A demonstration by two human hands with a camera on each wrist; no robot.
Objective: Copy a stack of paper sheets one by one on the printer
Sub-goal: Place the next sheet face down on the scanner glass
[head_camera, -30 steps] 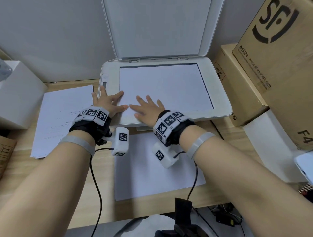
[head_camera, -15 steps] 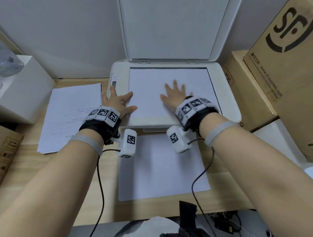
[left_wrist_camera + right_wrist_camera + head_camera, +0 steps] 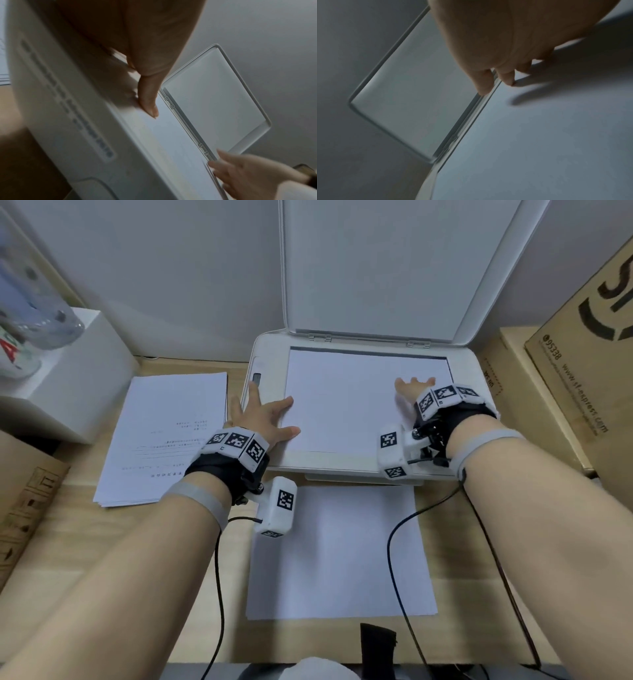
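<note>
Right hand (image 3: 412,390) now rightward on sheet (image 3: 346,402)

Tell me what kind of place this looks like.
Probably a small office or storeroom desk: a flatbed printer with its lid raised, a stack of printed sheets on the wooden desk, and cardboard shipping boxes alongside.

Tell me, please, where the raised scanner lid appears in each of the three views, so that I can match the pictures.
Head: the raised scanner lid stands at top centre, behind the sheet on the glass.
Left wrist: lid at right of centre, tilted.
Right wrist: lid at left of centre, tilted.
Shared landmark: the hinge edge where the lid meets the printer.
</note>
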